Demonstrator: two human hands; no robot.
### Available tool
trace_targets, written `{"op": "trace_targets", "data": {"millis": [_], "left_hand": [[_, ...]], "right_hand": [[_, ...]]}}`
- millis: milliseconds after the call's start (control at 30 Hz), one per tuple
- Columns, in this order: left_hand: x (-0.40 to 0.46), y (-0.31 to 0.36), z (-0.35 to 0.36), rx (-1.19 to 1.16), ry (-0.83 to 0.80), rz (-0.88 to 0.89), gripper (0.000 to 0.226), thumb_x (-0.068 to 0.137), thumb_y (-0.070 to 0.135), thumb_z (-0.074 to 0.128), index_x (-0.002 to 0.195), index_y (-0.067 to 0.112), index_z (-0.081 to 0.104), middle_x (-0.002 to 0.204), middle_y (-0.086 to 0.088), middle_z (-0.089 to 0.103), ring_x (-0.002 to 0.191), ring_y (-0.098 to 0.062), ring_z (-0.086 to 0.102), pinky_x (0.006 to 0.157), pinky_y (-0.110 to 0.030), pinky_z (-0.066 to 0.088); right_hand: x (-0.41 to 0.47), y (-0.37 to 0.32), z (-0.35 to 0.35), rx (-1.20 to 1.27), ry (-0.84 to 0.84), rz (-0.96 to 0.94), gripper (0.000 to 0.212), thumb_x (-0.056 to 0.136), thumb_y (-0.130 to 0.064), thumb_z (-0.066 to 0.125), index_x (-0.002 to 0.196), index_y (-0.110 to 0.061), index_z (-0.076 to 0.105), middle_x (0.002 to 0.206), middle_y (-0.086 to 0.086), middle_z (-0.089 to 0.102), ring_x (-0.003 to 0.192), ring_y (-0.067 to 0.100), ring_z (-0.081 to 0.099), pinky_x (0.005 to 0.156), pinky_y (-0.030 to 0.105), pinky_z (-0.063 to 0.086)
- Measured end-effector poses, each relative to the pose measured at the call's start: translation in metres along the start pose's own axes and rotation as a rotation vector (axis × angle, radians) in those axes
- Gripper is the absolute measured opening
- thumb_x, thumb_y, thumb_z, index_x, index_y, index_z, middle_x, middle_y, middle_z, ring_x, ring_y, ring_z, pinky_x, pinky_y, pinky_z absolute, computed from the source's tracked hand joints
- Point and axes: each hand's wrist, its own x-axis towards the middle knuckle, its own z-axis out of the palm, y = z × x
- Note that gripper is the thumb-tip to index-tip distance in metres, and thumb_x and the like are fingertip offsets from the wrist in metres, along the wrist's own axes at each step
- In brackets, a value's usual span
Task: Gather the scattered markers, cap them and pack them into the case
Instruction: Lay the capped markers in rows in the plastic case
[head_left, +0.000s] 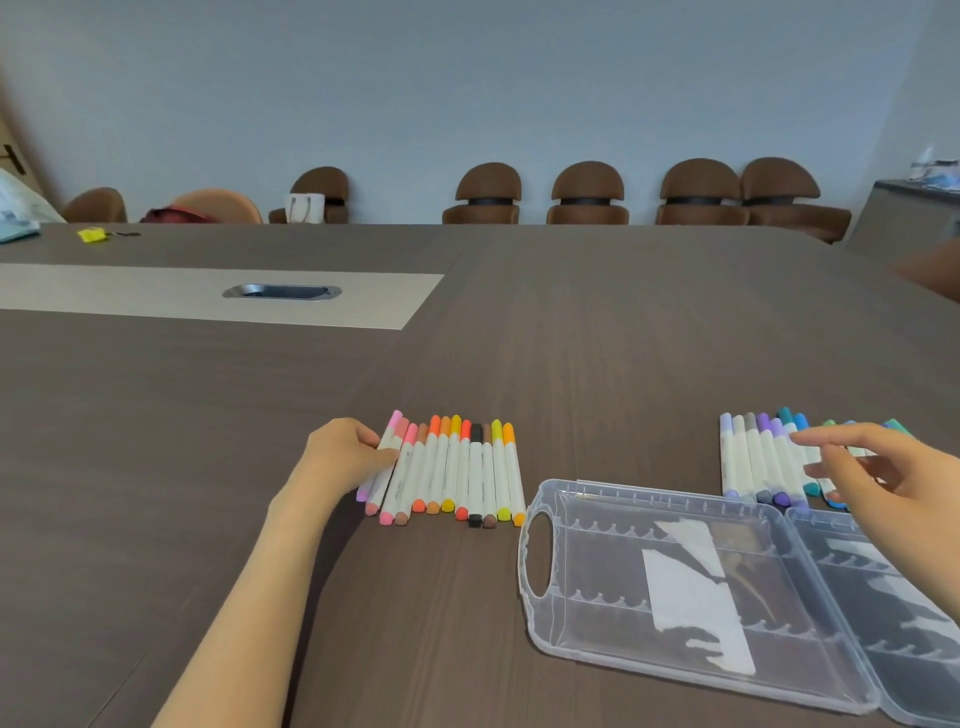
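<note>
So the left hand (345, 454) has its fingers curled against the pink end of the warm-colour marker row (451, 470), thumb and fingertips pressing on the leftmost markers, which sit a bit skewed compared to the rest. All of those look capped, lined up side by side just right of the fingers. The right hand (883, 465) is hovering with fingers spread and loose over the cool-colour marker row (763, 460), purples and blues poking out left of and beyond the fingertips; can't tell if it's actually touching any. The clear plastic case (675, 582) lies open and flat on the dark wood table (208, 441), nearer than both hands, between them, with no markers inside
</note>
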Motion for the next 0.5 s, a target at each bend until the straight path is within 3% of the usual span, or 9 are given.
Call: {"op": "trace_targets", "data": {"millis": [67,167,233,333,433,500], "left_hand": [[0.001,0.002,0.001,-0.001,-0.010,-0.008,0.025,0.088,0.028,0.062,0.065,0.026,0.053,0.076,0.002,0.055,0.062,-0.006,0.047,0.053,-0.017,0.037],[0.002,0.002,0.003,-0.050,-0.020,-0.014,0.026,0.087,0.031,0.064,0.064,0.026,0.051,0.071,0.005,0.053,0.062,-0.006,0.047,0.053,-0.018,0.036],[-0.001,0.004,0.006,-0.075,0.092,0.047,0.024,0.087,0.033,0.064,0.071,0.020,0.052,0.071,0.006,0.049,0.071,-0.011,0.048,0.059,-0.021,0.038],[-0.008,0.011,0.010,-0.149,0.250,0.150,0.015,0.088,0.028,0.064,0.088,0.016,0.056,0.077,0.004,0.054,0.092,-0.014,0.050,0.074,-0.026,0.042],[-0.009,0.004,0.006,0.044,0.229,0.098,0.012,0.086,0.020,0.063,0.077,0.015,0.057,0.077,-0.005,0.057,0.070,-0.012,0.050,0.067,-0.027,0.047],[-0.005,-0.006,0.000,0.085,0.191,0.021,0.024,0.084,0.019,0.061,0.063,0.017,0.049,0.071,-0.005,0.050,0.056,-0.009,0.037,0.053,-0.022,0.037]], "right_hand": [[0.000,0.000,0.000,-0.033,-0.025,-0.012,0.049,0.093,-0.019,0.046,0.079,-0.065,0.055,0.095,0.002,0.066,0.087,0.020,0.065,0.068,0.015,0.052],[-0.002,-0.002,0.000,-0.077,-0.088,-0.017,0.035,0.093,-0.018,0.047,0.081,-0.047,0.062,0.106,0.001,0.064,0.092,0.022,0.063,0.067,0.020,0.049],[-0.004,-0.004,0.001,-0.100,-0.127,-0.011,0.030,0.093,-0.016,0.048,0.085,-0.042,0.061,0.113,0.003,0.063,0.091,0.020,0.061,0.073,0.030,0.049],[-0.005,-0.005,0.003,-0.125,-0.159,-0.026,0.023,0.093,-0.016,0.049,0.092,-0.035,0.062,0.112,0.003,0.062,0.083,0.011,0.057,0.070,0.029,0.045],[-0.006,-0.006,0.003,-0.159,-0.201,0.005,0.018,0.093,-0.018,0.049,0.098,-0.029,0.062,0.123,0.006,0.058,0.087,0.016,0.054,0.077,0.031,0.049],[-0.006,-0.010,0.003,-0.174,-0.217,0.021,0.017,0.093,-0.018,0.049,0.100,-0.029,0.061,0.127,0.007,0.056,0.090,0.017,0.052,0.083,0.035,0.051]]}}
